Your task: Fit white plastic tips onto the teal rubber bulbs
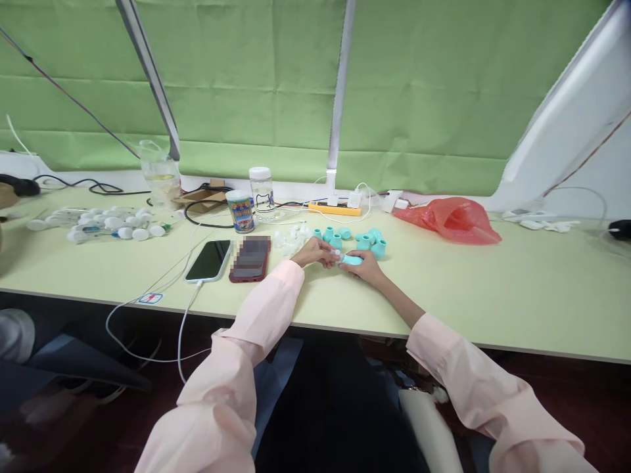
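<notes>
My right hand (365,266) is closed around a turquoise plastic piece (351,260) lying on its side just above the table. At its narrow end, my left hand (319,252) pinches a small whitish, translucent part (337,253). The two parts meet or nearly touch; the exact contact is too small to make out. Behind my hands stand several more turquoise bottle-shaped pieces (378,248) with narrow necks. A loose pile of small white translucent parts (292,238) lies behind and left of my left hand.
Left of my hands lie a red-edged phone (250,259) and a white-edged phone (209,261) with a charging cable. Behind are a printed can (240,213), a clear jar (261,190) and a yellow power strip (335,208). A red plastic bag (451,219) lies right; bagged white-capped items (106,223) left.
</notes>
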